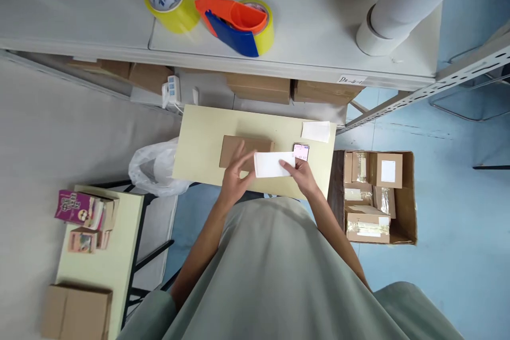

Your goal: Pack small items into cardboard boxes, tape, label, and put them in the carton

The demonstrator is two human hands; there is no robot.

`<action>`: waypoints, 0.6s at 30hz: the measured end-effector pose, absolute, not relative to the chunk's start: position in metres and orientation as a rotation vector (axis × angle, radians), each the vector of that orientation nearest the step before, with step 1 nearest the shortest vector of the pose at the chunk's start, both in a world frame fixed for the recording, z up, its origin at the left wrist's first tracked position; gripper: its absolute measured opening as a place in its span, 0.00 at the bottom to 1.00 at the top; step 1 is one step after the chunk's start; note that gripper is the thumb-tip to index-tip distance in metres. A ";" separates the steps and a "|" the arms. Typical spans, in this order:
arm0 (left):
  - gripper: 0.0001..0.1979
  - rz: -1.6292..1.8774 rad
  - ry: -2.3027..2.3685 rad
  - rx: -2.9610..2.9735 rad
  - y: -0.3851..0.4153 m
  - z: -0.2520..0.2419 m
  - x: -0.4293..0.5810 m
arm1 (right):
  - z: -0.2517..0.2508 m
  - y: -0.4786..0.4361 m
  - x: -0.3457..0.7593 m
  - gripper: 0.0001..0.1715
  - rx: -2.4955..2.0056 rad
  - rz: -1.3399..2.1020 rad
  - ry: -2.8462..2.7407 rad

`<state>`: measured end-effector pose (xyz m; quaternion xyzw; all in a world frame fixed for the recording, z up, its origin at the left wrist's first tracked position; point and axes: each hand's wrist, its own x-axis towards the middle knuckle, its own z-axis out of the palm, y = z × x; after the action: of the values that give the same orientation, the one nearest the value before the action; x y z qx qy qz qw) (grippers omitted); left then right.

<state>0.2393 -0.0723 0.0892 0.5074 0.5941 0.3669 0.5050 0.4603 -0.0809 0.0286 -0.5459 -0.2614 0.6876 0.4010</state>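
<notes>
In the head view, a white paper label (pixel 273 164) is held level above a cream table. My right hand (pixel 303 176) grips its right end, thumb on top and fingers underneath. At the label's left edge, my left hand (pixel 236 176) has its index finger and thumb at the corners, with the other fingers spread. Below and behind the left hand lies a closed brown cardboard box (pixel 249 144), partly covered by the hand and label. A phone with a lit screen (pixel 301 151) lies just beyond my right hand. Several white papers (pixel 316 131) rest at the table's far right corner.
Above the table (pixel 199 143) runs a grey shelf (pixel 311 37) with a yellow tape roll (pixel 171 2), a tape dispenser (pixel 235 24) and white rolls (pixel 398 16). An open carton (pixel 406 207) of small boxes stands right. Left are a plastic bag (pixel 153 167) and a side table (pixel 107 271) with books.
</notes>
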 end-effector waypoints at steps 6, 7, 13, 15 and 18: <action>0.28 1.022 1.311 0.511 -0.061 0.098 0.249 | 0.053 -0.084 0.487 0.35 -1.452 1.582 -0.683; 0.25 1.035 1.323 0.464 -0.058 0.097 0.250 | 0.057 -0.084 0.490 0.34 -1.446 1.578 -0.693; 0.18 1.001 1.231 0.277 -0.050 0.097 0.254 | 0.075 -0.088 0.491 0.30 -1.394 1.548 -0.715; 0.25 0.989 1.200 0.330 -0.050 0.104 0.257 | 0.077 -0.089 0.489 0.30 -1.386 1.550 -0.727; 0.27 0.946 1.223 0.483 -0.051 0.115 0.260 | 0.078 -0.089 0.487 0.30 -1.395 1.543 -0.737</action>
<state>0.2605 -0.0513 0.1146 0.2160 0.5468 0.4229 0.6895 0.4868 -0.0893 0.0776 -0.5642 -0.2980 0.6243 0.4507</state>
